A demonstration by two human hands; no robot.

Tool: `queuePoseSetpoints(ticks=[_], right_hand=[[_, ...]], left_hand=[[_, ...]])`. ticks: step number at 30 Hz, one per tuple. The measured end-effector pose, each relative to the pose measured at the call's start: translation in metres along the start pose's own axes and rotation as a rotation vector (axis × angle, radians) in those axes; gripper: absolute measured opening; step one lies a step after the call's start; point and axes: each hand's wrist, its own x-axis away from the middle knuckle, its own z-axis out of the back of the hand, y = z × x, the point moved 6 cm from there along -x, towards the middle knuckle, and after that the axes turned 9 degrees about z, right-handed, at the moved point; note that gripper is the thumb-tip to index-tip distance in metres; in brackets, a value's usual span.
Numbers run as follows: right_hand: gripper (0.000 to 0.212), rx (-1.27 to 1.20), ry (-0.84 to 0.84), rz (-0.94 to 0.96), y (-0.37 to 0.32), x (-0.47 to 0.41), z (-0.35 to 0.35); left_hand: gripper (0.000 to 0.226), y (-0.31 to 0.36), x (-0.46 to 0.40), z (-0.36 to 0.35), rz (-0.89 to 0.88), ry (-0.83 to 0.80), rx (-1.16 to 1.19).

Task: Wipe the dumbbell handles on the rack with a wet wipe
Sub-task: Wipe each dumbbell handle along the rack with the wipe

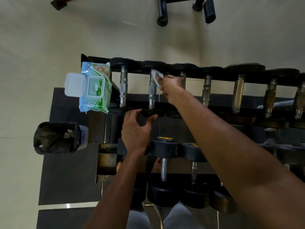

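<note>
A black dumbbell rack (219, 80) carries a top row of several dumbbells with metal handles. My right hand (171, 88) grips a crumpled white wet wipe (156, 76) held against the upper end of the second dumbbell's handle (152, 91), near its far head. My left hand (137, 128) holds the near head of that same dumbbell (151, 113), fingers curled over its edge. The first dumbbell's handle (123, 88) at the left looks shiny. Handles further right (237, 91) look dull and rusty.
A green and blue wet wipe pack (94, 87) with its white lid flipped open lies on the rack's left end. A bin lined with a black bag (57, 138) stands on the floor left of the rack. A lower tier holds larger dumbbells (164, 171). Gym equipment (186, 9) stands beyond.
</note>
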Motion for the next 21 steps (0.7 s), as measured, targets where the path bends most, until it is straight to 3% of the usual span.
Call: queuePoseSetpoints(ticks=[4, 9, 12, 15, 21], right_hand=[[0.019, 0.095, 0.032, 0.106, -0.012, -0.004, -0.002], [0.019, 0.658, 0.056, 0.956, -0.032, 0.024, -0.013], [0.029, 1.105, -0.040, 1.252, -0.047, 0.026, -0.032], [0.029, 1.443, -0.164, 1.265, -0.061, 0.020, -0.039], [0.025, 1.674, -0.305, 1.193, -0.067, 0.017, -0.056]], left_hand=[[0.057, -0.001, 0.001, 0.000, 0.014, 0.000, 0.002], [0.060, -0.004, 0.004, -0.002, 0.015, 0.007, 0.007], [0.062, -0.005, 0.006, -0.002, 0.020, 0.018, 0.014], [0.062, -0.005, 0.007, -0.002, 0.030, 0.028, 0.014], [0.059, -0.007, 0.008, 0.000, 0.048, 0.020, 0.066]])
